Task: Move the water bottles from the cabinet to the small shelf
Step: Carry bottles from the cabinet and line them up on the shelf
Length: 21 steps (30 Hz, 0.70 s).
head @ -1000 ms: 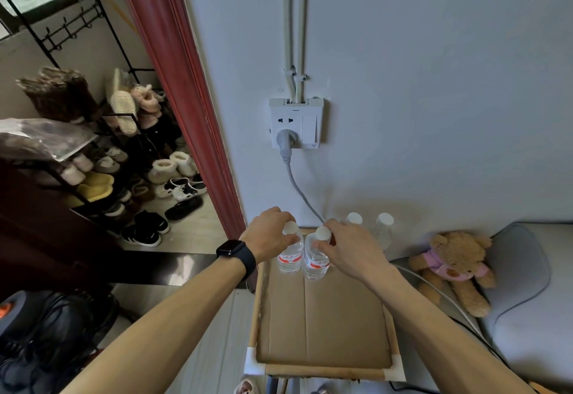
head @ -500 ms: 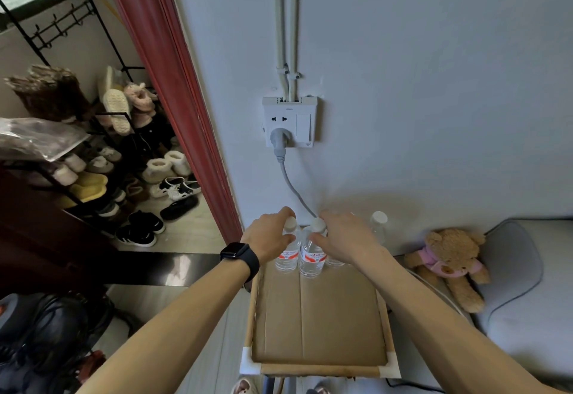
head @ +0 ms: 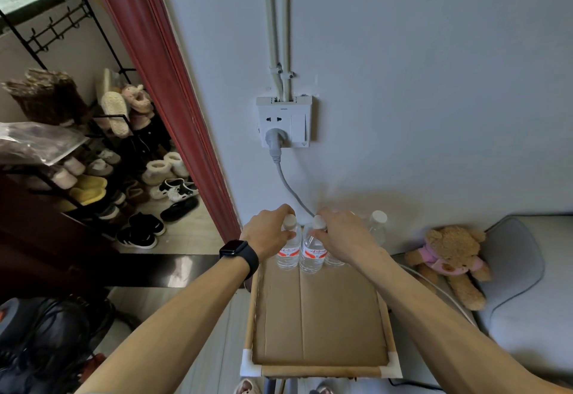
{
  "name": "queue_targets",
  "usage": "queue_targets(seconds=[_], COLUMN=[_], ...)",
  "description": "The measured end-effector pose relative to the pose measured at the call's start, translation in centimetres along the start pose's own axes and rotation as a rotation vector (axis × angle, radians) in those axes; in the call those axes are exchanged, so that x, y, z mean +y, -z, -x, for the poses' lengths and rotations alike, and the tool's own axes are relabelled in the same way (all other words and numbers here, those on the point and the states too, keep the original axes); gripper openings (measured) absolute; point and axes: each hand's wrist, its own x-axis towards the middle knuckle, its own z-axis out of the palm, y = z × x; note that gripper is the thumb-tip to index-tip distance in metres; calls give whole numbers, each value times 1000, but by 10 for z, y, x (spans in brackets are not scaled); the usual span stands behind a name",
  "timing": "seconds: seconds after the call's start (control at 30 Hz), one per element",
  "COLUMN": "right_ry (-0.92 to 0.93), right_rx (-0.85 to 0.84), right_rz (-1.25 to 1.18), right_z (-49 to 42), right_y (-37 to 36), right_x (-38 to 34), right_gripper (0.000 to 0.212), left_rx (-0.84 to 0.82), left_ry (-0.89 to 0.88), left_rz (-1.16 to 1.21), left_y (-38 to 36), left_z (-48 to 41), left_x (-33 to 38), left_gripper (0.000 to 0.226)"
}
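The small shelf stands below me against the wall, its top lined with brown cardboard. Two clear water bottles with red-and-white labels stand upright side by side at its far edge. My left hand wraps the neck of the left bottle. My right hand grips the top of the right bottle. More clear bottles stand behind my right hand, one with a white cap at the far right; another is mostly hidden. The cabinet is out of view.
A wall socket with a grey plug and cable hangs above the bottles. A teddy bear lies on a grey cushion to the right. Left of the red door frame stands a shoe rack full of shoes.
Both hands have stayed on the two front bottles, which sit slightly farther back against the wall. The view has shifted a little; the bottles behind are now more covered by my right hand.
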Motion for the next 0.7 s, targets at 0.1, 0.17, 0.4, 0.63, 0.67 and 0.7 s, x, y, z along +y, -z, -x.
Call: queue_targets(seconds=[0.1,0.17,0.4,0.63,0.67,0.7], right_ry=[-5,-7,-47,-22,-19,-19], right_rx=[-3,-6,-56,-11,-14,-20], right_rz=[-13,2,40,62,68,75], right_z=[-3,-5,-14,-13,-13,-13], right_y=[-2,-3,2,1,-1,-2], right_x=[0,0,-4,-2,-1,-1], right_gripper=[31,31,28,30,31,33], left_rx=[-15,-37,-27,2,6,8], left_ry=[10,7,18,34,35,39], left_rz=[4,-20,9,-11,-16,-19], left_y=[0,2,1,-1,-2,-2], left_z=[-2,-3,0,3,2,2], left_x=[0,2,1,2,3,4], left_gripper=[31,32,41,35,35,35])
